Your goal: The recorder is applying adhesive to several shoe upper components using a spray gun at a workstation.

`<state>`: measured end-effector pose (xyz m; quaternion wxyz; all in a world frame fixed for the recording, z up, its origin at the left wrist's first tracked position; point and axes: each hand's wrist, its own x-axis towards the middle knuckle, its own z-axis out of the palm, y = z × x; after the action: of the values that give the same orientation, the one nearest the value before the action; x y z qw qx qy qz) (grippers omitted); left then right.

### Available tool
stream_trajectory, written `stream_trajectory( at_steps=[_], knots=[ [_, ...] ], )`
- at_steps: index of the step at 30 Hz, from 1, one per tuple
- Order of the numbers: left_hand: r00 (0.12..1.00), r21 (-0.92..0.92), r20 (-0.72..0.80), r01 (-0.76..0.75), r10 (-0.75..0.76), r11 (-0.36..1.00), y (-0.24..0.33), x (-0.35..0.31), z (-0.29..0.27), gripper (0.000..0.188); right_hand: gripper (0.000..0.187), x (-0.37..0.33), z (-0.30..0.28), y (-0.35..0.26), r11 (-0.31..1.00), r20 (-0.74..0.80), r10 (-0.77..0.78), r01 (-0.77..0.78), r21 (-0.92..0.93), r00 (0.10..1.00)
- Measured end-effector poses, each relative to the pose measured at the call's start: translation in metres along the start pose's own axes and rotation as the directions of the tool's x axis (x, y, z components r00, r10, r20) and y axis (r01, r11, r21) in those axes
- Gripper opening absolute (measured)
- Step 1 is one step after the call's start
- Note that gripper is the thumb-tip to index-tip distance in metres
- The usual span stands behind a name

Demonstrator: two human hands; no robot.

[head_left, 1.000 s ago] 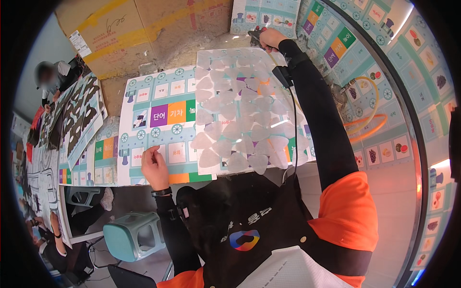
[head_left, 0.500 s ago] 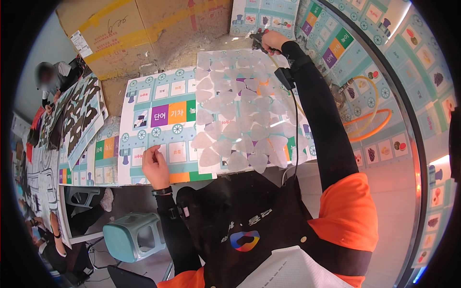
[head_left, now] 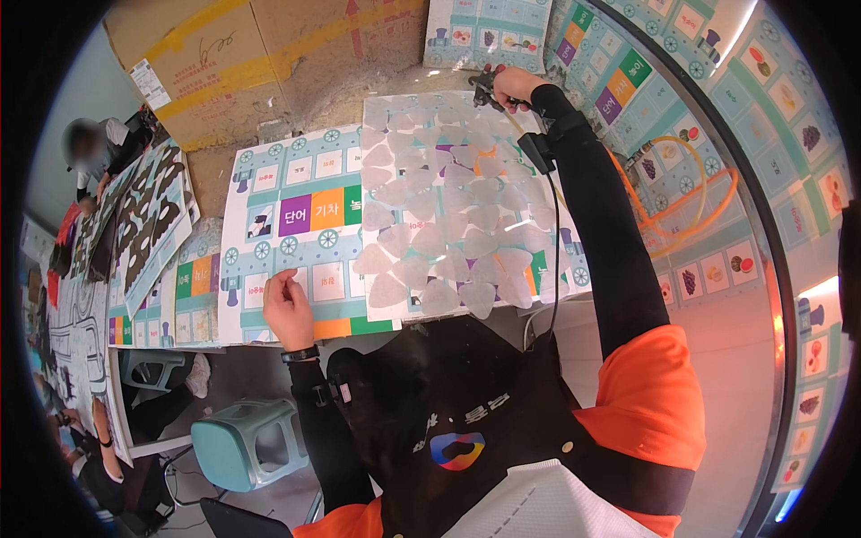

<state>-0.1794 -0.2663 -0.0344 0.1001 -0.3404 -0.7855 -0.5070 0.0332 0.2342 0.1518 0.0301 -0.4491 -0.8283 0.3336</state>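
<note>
Two hands work over one cloudy sheet (head_left: 430,193) of drop shapes and, at its left, one printed board (head_left: 291,242). The right hand (head_left: 514,88), its arm stretched far forward, grips one dark spray gun (head_left: 485,88) above the sheet's far edge. The left hand (head_left: 289,309) rests on the board's near part, forearm upright, fingers loosely curled; whether it pinches anything I cannot tell.

From the person's head, a wide fisheye camera looks down and forward over the table (head_left: 341,106). Nearest, at five o'clock, is the face mask (head_left: 547,511); the box (head_left: 269,72) stands farther off at eleven, and printed sheets (head_left: 796,220) curve along the rim at three.
</note>
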Motion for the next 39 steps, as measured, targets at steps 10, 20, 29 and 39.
stream_trajectory(
  at_steps=[10, 20, 29, 39],
  knots=[
    [1.000, 0.007, -0.003, -0.008, 0.008, 1.000, 0.001, 0.002, 0.002, 0.014, 0.012, 0.003, 0.005, 0.008, 0.997, -0.128, 0.039, -0.030, 0.069, 0.991],
    [1.000, 0.002, -0.001, 0.006, -0.006, 1.000, 0.003, 0.001, 0.001, 0.014, 0.013, -0.012, 0.004, 0.011, 0.995, -0.047, 0.040, -0.036, 0.091, 0.998],
    [1.000, 0.018, 0.000, 0.014, -0.014, 1.000, -0.002, 0.000, 0.001, 0.014, 0.012, -0.027, 0.017, -0.005, 0.981, -0.076, -0.107, 0.118, 0.157, 0.991],
    [1.000, -0.006, 0.004, 0.024, -0.024, 1.000, 0.001, 0.001, 0.003, 0.015, 0.012, -0.008, 0.027, -0.006, 0.979, -0.068, -0.064, 0.076, 0.187, 0.996]
  ],
)
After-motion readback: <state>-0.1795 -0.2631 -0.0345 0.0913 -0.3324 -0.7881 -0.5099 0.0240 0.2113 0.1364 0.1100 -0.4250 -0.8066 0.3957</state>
